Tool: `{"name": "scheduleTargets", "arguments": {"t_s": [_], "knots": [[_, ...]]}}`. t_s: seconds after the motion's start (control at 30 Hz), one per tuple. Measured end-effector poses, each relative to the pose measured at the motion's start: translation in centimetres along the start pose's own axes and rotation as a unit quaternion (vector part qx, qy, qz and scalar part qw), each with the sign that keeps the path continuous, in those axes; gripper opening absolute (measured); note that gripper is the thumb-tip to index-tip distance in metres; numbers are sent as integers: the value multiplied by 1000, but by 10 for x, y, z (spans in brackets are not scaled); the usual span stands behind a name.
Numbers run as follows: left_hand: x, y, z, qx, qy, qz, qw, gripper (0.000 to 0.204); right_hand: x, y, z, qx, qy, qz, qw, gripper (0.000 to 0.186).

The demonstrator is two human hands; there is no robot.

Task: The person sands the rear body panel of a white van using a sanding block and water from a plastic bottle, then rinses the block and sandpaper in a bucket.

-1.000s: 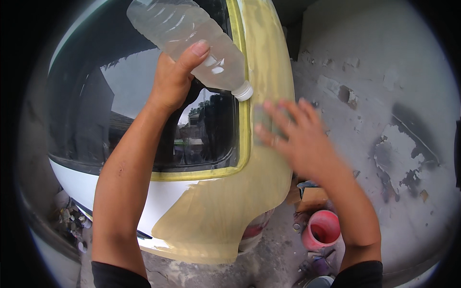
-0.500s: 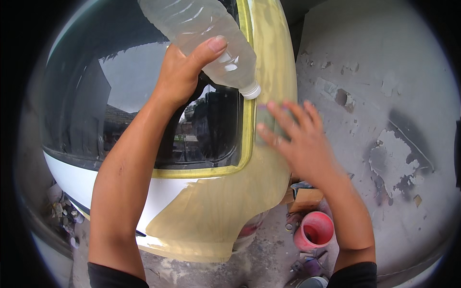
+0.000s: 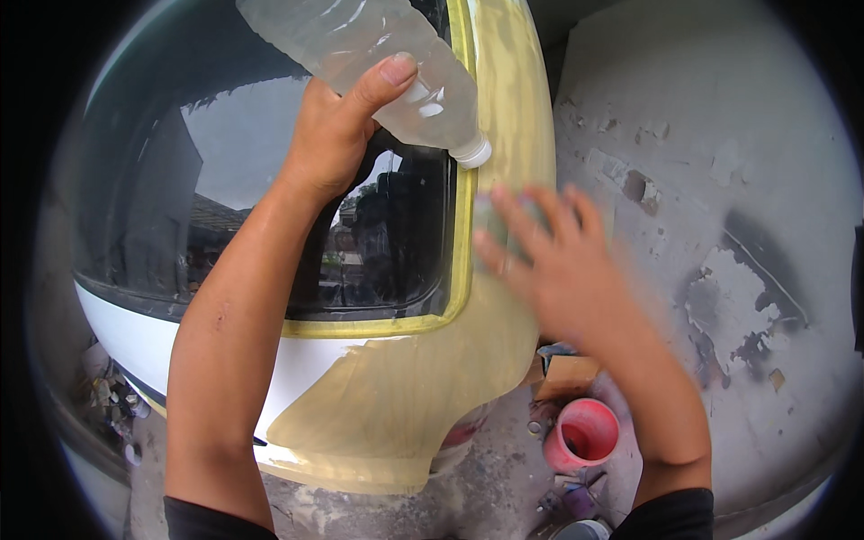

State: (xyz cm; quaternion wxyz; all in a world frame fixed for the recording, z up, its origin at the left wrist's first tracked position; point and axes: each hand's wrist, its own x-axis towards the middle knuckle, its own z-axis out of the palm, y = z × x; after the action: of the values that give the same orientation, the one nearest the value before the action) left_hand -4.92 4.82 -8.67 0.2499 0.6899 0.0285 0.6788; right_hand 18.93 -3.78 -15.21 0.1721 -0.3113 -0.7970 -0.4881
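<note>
My left hand (image 3: pixel 333 135) is wrapped round a clear plastic bottle (image 3: pixel 387 31) of cloudy liquid. The bottle tilts down, its white cap (image 3: pixel 473 152) close to the edge of the window. Blurred by motion, my right hand (image 3: pixel 576 274) presses a thin greenish sanding pad (image 3: pixel 488 214) against the vehicle's pillar, its fingers spread over the pad. A beige-yellow coat with darker streaks covers this body panel (image 3: pixel 511 99). Yellow masking tape (image 3: pixel 463 243) borders the dark window (image 3: pixel 405 234). Part of the pad is hidden under my fingers.
On the floor at the lower right stand a red bucket (image 3: pixel 583 432) and a cardboard box (image 3: pixel 565 376). A grey wall (image 3: pixel 684 117) with peeling paint rises at the right. White bodywork (image 3: pixel 135 342) continues below the glass at the left.
The bottle and my left hand have shifted slightly up and left in view. My right hand has moved a little on the panel with the sanding pad, and its blur is stronger.
</note>
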Motion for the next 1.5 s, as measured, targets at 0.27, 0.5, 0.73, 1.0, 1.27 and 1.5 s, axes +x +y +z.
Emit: {"name": "scheduleTargets", "arguments": {"t_s": [0.27, 0.5, 0.73, 1.0, 1.27, 1.5], "knots": [[1, -1, 4, -42, -11, 18, 999, 48, 25, 37, 0, -13, 22, -13, 1000, 31], [2, -6, 4, -23, -10, 9, 1000, 48, -21, -5, 5, 13, 3, -1, 1000, 35], [0, -6, 0, -15, 3, 17, 1000, 47, 0, 5, 7, 9, 9, 5, 1000, 38], [2, 4, 10, -70, -7, 8, 998, 60, 15, 29, 7, -4, 30, 14, 999, 41], [3, -2, 10, -82, -1, 18, 996, 57, 29, 48, 12, -4, 60, 40, 997, 46], [3, 1, 10, -68, 1, 4, 998, 61, 11, 34, 19, 19, 60, 40, 997, 40]]}}
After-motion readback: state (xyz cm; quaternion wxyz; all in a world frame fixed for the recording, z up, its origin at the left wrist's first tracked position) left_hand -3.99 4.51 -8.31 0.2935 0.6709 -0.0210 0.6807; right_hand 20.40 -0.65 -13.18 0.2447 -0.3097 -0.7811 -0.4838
